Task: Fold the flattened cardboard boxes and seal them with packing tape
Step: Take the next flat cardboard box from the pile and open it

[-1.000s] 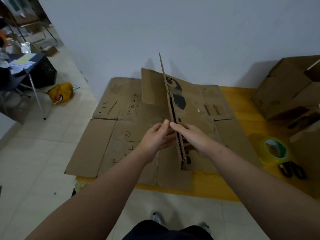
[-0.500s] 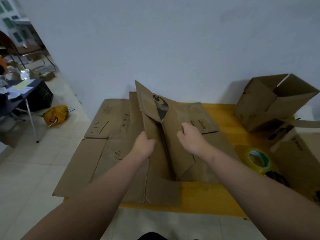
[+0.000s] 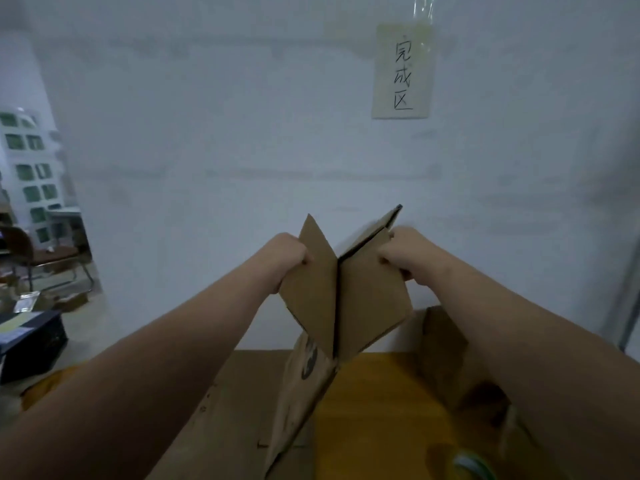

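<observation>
**A:** Head view first: where is the brown, half-opened cardboard box [image 3: 346, 299]?

**B:** It is held up in front of the pale wall [image 3: 207, 133], near the middle of the picture. Its lower end reaches toward the yellow tabletop [image 3: 374, 393] at six o'clock. I cannot tell whether it touches. Two panels meet in an upright crease facing the camera and spread apart like a V.

**A:** And the hands?

**B:** The left hand [image 3: 287, 259] grips the panel edge at the box's nine o'clock, with its fingers [image 3: 305, 260] curled round the cardboard. The right hand [image 3: 405, 254] grips the edge at three o'clock, curled round it the same way.

**A:** What else is there?

**B:** Flat brown cardboard sheets [image 3: 235, 410] lie on the tabletop at seven o'clock. An opened brown cardboard carton [image 3: 446, 348] stands at four o'clock, partly behind the right forearm. A blurred green-and-yellow tape roll [image 3: 474, 465] shows at five o'clock, at the bottom edge. A cream paper sign [image 3: 401, 71] with handwritten characters hangs on the wall at one o'clock.
</observation>
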Demonstrator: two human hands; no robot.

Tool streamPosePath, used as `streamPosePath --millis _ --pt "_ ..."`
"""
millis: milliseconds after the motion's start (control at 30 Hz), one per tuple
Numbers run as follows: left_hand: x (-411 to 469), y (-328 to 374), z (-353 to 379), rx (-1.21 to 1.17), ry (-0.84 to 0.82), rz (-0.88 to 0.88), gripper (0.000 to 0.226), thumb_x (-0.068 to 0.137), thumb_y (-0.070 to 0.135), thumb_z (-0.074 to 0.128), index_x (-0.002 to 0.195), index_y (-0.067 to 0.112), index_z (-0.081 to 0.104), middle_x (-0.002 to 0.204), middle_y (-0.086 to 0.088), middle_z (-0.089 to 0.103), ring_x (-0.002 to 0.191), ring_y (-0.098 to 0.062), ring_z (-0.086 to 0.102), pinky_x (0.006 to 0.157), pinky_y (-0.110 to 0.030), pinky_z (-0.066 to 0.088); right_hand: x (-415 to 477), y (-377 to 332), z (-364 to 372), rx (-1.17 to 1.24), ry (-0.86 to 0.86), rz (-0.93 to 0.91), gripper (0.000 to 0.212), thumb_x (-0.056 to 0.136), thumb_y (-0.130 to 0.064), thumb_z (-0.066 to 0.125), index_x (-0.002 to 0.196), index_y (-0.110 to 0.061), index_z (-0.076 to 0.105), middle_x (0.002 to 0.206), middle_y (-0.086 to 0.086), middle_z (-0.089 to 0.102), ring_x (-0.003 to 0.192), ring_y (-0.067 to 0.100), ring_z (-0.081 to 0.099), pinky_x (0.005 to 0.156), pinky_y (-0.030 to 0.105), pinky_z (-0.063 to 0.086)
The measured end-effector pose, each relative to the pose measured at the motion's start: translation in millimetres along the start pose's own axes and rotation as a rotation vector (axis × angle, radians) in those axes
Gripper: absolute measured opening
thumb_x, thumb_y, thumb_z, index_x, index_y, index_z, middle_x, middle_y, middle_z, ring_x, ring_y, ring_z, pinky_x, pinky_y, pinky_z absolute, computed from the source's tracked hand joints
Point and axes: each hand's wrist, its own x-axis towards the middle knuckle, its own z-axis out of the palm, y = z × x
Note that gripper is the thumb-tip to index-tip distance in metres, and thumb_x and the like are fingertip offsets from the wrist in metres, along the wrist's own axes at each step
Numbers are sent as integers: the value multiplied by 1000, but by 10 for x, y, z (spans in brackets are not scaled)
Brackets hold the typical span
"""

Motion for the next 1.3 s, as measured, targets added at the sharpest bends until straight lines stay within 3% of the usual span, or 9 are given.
streamPosePath --millis 67,167,233,400,533,700,1000,1133,1300 --pt "-41 60 -37 -89 37 -46 11 92 10 60 84 6 53 78 -10 57 60 -21 54 44 -23 42 87 205 -173 69 99 3 44 92 0 44 136 2 44 102 18 60 76 23 56 51 24 36" --pt "34 -1 -92 -245 145 -52 13 92 10 60 83 5 51 82 -13 55 67 -25 55 62 -29 43 235 494 -381 169 288 82 59 94 -6 46 150 -15 29 137 17 46 105 33 57 56 30 42" --pt "100 -88 -96 -368 266 -33 1 94 3 52 94 2 52 89 -15 57 71 -25 57 60 -31 47 286 639 -474 316 393 152 58 94 0 45 147 -19 33 132 19 49 93 30 59 57 34 47" --pt "170 -247 93 -410 363 103 29 101 5 35 80 16 53 81 -4 57 75 -21 56 62 -29 48 318 763 -336 445 411 175 40 98 -2 42 130 -26 38 120 15 55 95 30 63 72 42 59" --pt "342 -375 155 -373 377 93 32 97 6 33 127 7 46 102 -11 57 85 -23 56 63 -32 50 318 908 -159 448 469 233 44 100 -10 42 139 -28 33 132 10 51 96 25 62 81 45 58" --pt "427 -689 246 -266 272 10 52 100 9 33 147 22 18 122 -7 49 108 -29 53 94 -47 50 164 1103 275 544 327 304 59 100 -7 44 149 -30 20 125 7 47 89 22 61 64 33 60" --pt "277 -1088 231 -357 45 124 67 95 2 48 143 41 24 128 3 54 109 -19 60 75 -29 58 149 1194 664 502 401 279 71 98 -3 45 153 -32 9 149 10 33 107 25 59 91 45 55" --pt "231 -1146 362 127 166 332 21 101 22 44 120 26 51 111 7 56 91 -9 59 71 -21 44 125 1091 769 525 387 231 76 97 0 48 152 -33 9 150 12 32 93 20 62 86 42 57" --pt "272 -1286 366 521 179 371 37 99 40 45 129 20 42 129 0 47 100 -12 54 78 -24 41 69 1037 793 566 408 176 82 94 3 52 152 -34 8 153 14 27 88 17 62 75 30 59"
